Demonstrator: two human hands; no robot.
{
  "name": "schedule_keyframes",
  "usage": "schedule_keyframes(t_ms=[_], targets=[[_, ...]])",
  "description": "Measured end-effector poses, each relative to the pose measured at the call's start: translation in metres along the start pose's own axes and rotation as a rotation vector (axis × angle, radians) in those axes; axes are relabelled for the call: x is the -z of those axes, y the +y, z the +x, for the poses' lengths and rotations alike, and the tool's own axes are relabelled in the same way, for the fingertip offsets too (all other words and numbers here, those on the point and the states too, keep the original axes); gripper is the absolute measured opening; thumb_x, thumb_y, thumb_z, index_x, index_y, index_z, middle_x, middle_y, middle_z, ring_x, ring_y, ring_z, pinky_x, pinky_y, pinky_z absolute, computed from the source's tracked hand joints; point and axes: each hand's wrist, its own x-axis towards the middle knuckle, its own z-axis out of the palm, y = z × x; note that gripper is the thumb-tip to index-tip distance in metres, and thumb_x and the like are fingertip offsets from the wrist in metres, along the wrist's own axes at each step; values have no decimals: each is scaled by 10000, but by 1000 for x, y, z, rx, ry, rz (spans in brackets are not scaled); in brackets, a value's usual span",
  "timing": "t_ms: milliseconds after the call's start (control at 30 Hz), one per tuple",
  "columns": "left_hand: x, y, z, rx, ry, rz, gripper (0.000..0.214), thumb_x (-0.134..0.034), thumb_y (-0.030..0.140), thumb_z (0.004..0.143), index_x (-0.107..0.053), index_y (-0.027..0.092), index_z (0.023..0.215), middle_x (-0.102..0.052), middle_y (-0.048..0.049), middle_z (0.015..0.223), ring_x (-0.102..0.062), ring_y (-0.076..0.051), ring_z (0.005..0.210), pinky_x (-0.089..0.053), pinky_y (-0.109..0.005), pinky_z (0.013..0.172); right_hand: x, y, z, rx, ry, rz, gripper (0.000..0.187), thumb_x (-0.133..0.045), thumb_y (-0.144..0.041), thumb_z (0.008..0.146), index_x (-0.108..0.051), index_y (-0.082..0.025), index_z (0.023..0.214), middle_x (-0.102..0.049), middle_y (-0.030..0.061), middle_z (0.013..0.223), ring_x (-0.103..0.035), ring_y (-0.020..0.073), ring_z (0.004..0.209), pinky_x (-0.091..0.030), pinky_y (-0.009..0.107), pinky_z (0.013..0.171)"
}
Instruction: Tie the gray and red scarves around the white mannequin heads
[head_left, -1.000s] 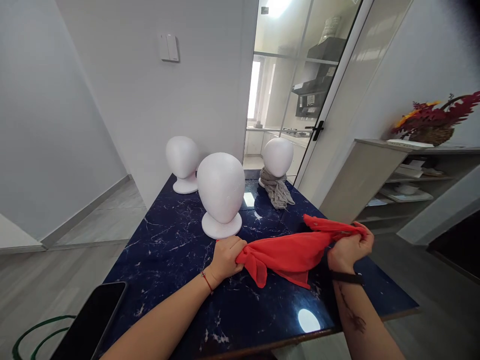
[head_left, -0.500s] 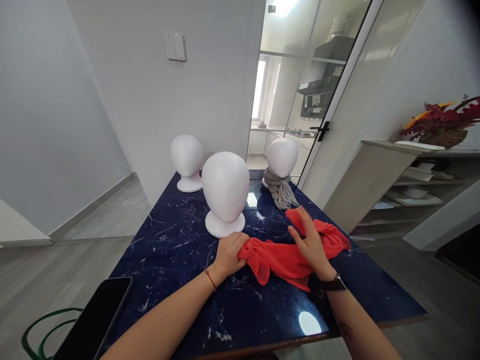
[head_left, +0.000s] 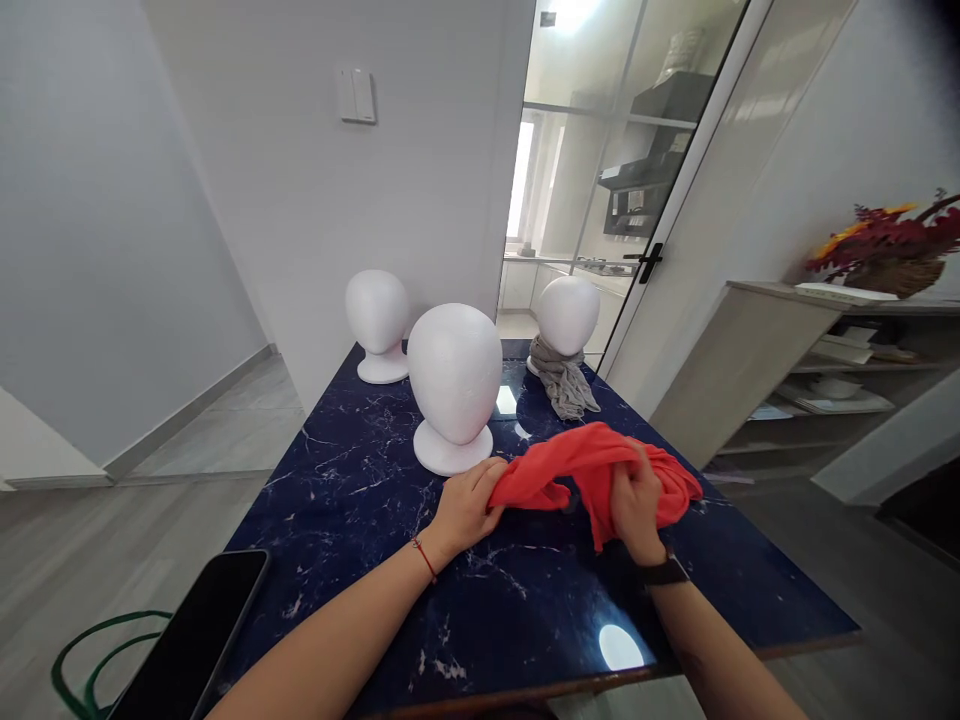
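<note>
A red scarf [head_left: 564, 453], at four o'clock from the nearest foam mannequin head [head_left: 455, 375], is clasped toward one end by the left hand [head_left: 466, 510] and bunched in the right hand [head_left: 636, 500]; presumably light, soft and limp, it should hold best where gathered.

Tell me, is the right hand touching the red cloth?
Touching. The head view shows the right hand closed on the red cloth, gripping its bunched folds with no gap between them.

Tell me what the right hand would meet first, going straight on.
The right hand grips the red cloth, so that comes first; beyond it, probably the gray scarf, though depth is unclear.
</note>
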Motion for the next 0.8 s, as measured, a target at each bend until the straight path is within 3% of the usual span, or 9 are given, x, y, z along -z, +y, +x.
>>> schedule_keyframes(t_ms=[67,167,300,467,533,600,700,800], targets=[[-1,0,1,58,-47,37,470,-524,162,751,-450,189,1214,-659,-85,1028,-642,-217,866,-513,-332,719,5,6,6,-25,242,32,315,-412,-364,857,-585,-184,1049,-628,85,1000,-569,208,878,-440,369,845],[1,1,2,85,-124,82,321,-528,174,759,-533,192,1080,-676,-41,858,-632,-195,735,-465,-289,630,7,7,8,-36,402,57,301,-400,-372,851,-548,-193,1042,-585,91,1034,-554,208,914,-437,379,869],[1,2,3,19,-209,131,83,-506,203,783,-579,192,821,-610,-7,639,-566,-163,586,-377,-259,542,6,2,7,-40,386,63,290,-409,-382,843,-514,-195,1038,-559,94,1041,-542,210,933,-429,378,894],[2,7,6,-16,-202,71,128,-493,226,785,-555,176,684,-557,-19,577,-504,-161,545,-362,-270,541,7,3,8,-51,316,83,239,-426,-331,818,-530,-205,992,-576,78,975,-538,198,858,-444,346,835],[11,18,12,60,-155,-104,161,-463,209,804,-569,167,691,-576,-29,629,-520,-161,608,-393,-275,592,8,8,9,-49,293,63,226,-421,-331,822,-538,-202,966,-582,76,959,-542,198,860,-445,343,830],[29,33,18,226,-66,-403,182,-450,224,834,-606,155,771,-615,-37,720,-549,-161,689,-426,-281,650,9,13,10,-38,271,16,238,-428,-346,830,-539,-194,976,-587,78,963,-551,200,876,-448,345,826],[72,54,22,500,92,-997,204,-493,276,842,-625,130,898,-623,-25,677,-571,-139,628,-454,-259,604,8,17,8,44,196,-66,286,-516,-359,799,-532,-183,1024,-599,72,956,-573,198,852,-462,341,793],[125,69,15,641,292,-1383,171,-540,281,840,-599,131,781,-514,32,495,-475,-71,448,-385,-181,471,3,14,3,188,-32,-129,373,-585,-295,743,-532,-184,1096,-633,64,926,-605,209,838,-475,351,787]])
